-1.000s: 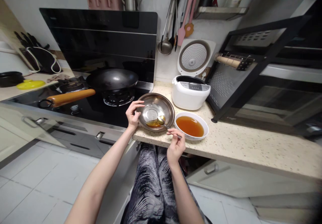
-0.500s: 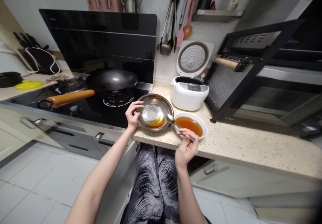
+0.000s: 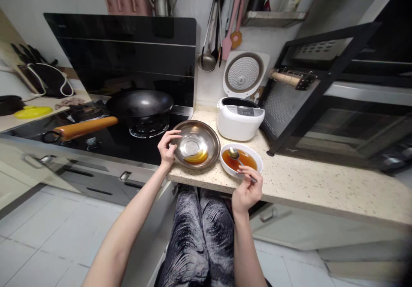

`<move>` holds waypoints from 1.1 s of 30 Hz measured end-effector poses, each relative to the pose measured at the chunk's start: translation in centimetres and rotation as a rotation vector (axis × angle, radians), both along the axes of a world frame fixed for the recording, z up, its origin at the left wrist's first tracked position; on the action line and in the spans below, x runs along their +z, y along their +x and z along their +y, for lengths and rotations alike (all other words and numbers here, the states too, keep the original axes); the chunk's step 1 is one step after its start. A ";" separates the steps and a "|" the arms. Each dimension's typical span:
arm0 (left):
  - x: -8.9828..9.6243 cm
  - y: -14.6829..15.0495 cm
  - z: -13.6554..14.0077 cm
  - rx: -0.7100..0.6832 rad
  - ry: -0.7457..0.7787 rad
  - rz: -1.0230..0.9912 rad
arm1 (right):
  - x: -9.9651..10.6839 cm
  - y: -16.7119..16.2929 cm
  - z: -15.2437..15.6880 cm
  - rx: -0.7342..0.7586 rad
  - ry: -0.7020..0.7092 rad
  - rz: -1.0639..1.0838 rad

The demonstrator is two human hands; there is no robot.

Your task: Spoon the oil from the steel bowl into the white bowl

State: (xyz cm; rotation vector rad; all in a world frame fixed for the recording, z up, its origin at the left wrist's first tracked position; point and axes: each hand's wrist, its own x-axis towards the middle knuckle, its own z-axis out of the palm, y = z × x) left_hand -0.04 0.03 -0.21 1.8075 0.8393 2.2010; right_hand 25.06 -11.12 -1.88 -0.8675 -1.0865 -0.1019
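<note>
My left hand [image 3: 167, 147] grips the left rim of a shallow steel bowl [image 3: 210, 143], which tilts toward me with a little yellow liquid [image 3: 197, 157] pooled at its near side. Between the fingers of my right hand [image 3: 247, 189] is the handle of a metal spoon [image 3: 234, 153]. The spoon's head is over a white bowl [image 3: 259, 163] of amber-brown liquid [image 3: 228, 160]; I cannot tell whether it touches the surface. Both bowls are side by side near the counter's front edge.
Behind the bowls stands a white rice cooker [image 3: 240, 123] with its lid raised. A black wok [image 3: 141, 104] sits on the stove to the left, its wooden handle [image 3: 85, 128] pointing toward me. A black rack [image 3: 280, 102] with an oven rises on the right of the speckled counter [image 3: 322, 179].
My right hand has moved the spoon rightward, from the steel bowl's right rim to over the white bowl. My left hand keeps its grip on the steel bowl. The view has shifted slightly.
</note>
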 end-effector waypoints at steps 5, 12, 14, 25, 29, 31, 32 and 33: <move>0.0 -0.1 0.0 0.007 0.004 0.003 | -0.2 0.3 0.1 -0.009 0.051 -0.174; 0.0 0.0 0.0 0.001 0.015 -0.002 | -0.2 0.9 0.3 -0.020 0.104 -0.367; 0.0 0.0 0.0 0.003 0.016 0.000 | -0.1 1.0 0.3 -0.027 0.120 -0.415; 0.0 0.0 -0.1 0.019 -0.002 0.007 | 0.0 0.4 -0.1 0.015 0.089 -0.254; 0.1 0.0 -0.1 0.024 -0.006 0.005 | 0.2 -1.2 -0.7 0.059 0.113 -0.086; 0.1 0.0 -0.1 0.027 -0.009 0.006 | 0.2 -2.1 -1.0 0.120 0.103 -0.029; 0.0 0.0 0.0 0.024 -0.006 0.006 | 0.1 -2.6 -1.0 0.163 0.083 -0.010; 0.0 0.0 0.0 0.019 -0.001 0.004 | 0.0 -3.1 -1.1 0.199 0.062 0.002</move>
